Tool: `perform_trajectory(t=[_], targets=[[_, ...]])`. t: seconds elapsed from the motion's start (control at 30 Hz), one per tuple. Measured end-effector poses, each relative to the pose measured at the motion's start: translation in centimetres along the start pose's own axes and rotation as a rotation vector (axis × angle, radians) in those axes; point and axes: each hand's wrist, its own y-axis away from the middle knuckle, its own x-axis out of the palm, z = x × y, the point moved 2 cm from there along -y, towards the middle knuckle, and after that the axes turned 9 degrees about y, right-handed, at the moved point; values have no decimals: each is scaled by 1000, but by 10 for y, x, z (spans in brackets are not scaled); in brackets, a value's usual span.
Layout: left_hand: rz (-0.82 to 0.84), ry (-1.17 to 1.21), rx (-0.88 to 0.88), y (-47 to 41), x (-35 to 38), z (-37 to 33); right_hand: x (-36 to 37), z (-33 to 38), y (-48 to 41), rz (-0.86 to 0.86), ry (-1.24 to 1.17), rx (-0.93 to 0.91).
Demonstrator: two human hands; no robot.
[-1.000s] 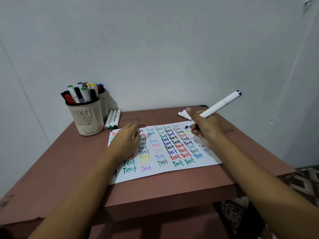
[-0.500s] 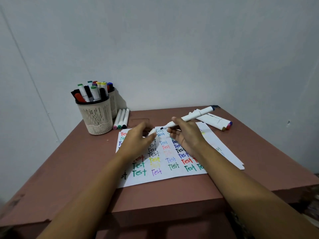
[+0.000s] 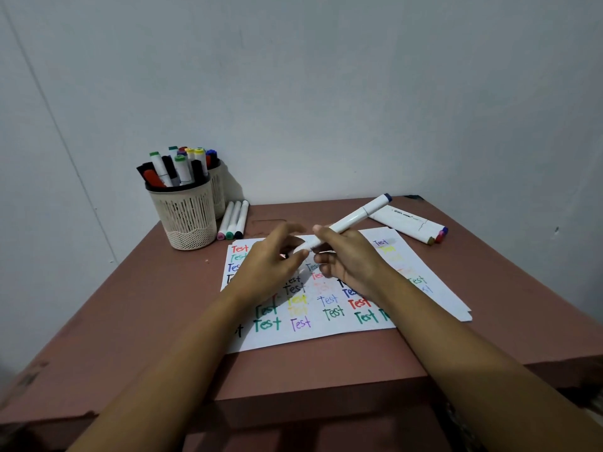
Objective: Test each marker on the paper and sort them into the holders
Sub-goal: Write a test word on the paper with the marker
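white marker (image 3: 352,220): we see it above the paper's (image 3: 326,334) far half, right hand (image 3: 355,262) fingers wrapped round its barrel
axis: low tip points left, blue end up-right
left hand (image 3: 270,265): fingers at that tip, blurred; we can't tell pinch or touch
next: likely capping, then mesh holder (image 3: 186,220) off paper's far-left corner

Plain pale wall (image 3: 326,93) is filling 9 to 3 o'clock, a reddish-brown table (image 3: 130,321) is sitting against it, and maybe dark floor (image 3: 584,399) is peeking at 4.
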Motion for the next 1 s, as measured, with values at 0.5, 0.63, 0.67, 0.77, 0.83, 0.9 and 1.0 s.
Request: perform_trajectory(t=[0.5, 0.63, 0.67, 0.77, 0.83, 0.9, 1.0], targets=[[63, -171, -54, 3, 3, -9, -2, 3, 5, 122, -66, -33], [44, -230, -3, 4, 3, -9, 0, 2, 7, 124, -106, -20], [40, -246, 11, 4, 4, -10, 0, 2, 8, 121, -117, -21], [37, -293, 52, 4, 5, -10, 1, 0, 8, 126, -156, -9], [47, -313, 77, 4, 6, -10, 0, 0, 9, 131, -162, 9], [56, -326, 91, 4, 7, -10, 0, -1, 9, 134, -162, 21], [69, -340, 89, 4, 8, -9, 1, -3, 8, 129, -159, 30]])
